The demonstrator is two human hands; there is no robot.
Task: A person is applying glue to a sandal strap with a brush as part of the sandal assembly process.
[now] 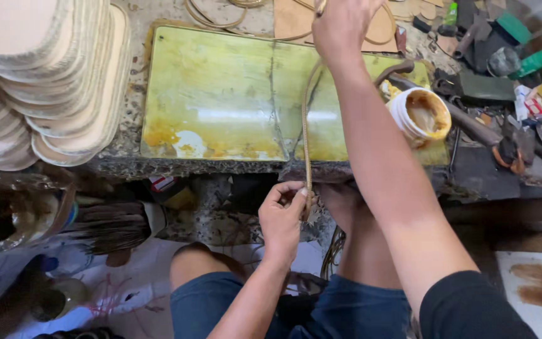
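My left hand (283,216) pinches the near end of a long thin tan strip (306,135) just past the bench's front edge, above my knees. My right hand (340,28) reaches far over the bench and grips the strip's other end, so the strip runs taut and straight across a yellow, glue-stained glass plate (214,94). An open white tub of amber glue (423,115) stands on the plate just right of my right forearm.
Stacks of tan, rounded sole-shaped pieces (51,75) fill the bench's left. Hand tools, a dark hammer handle (472,125), green bottles and small boxes (528,63) crowd the right. More tan strips and loops (296,19) lie at the far edge. Brushes (111,226) sit under the bench at left.
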